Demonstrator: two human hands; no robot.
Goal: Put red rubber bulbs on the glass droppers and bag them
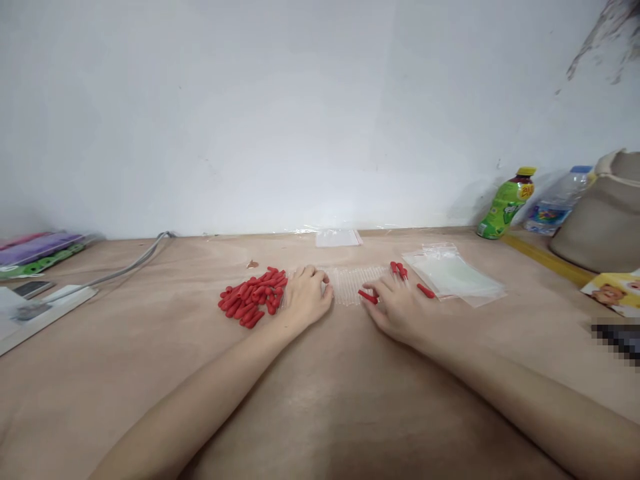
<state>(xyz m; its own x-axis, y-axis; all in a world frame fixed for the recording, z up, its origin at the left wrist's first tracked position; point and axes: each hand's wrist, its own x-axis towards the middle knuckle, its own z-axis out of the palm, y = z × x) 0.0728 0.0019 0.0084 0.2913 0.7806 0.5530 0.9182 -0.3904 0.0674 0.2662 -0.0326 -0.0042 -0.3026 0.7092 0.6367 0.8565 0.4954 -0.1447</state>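
Note:
My left hand (307,293) lies over the left end of a row of thin clear tubes (347,285), fingers stretched forward and thumb apart. Just left of it is a heap of red rubber dropper bulbs (253,295), partly covered by that hand. At the row's right end my right hand (400,310) has a red rubber bulb (369,297) between thumb and index finger. Beyond its fingers lie red-capped droppers (399,269), their clear stems partly hidden. Another red bulb (425,291) rests to the right of this hand.
Clear zip bags (460,275) lie right of the droppers, and a white packet (339,238) is by the wall. A green bottle (506,203), a water bottle (557,203) and a beige container (600,213) stand at right. A grey cable (135,265) crosses the left side.

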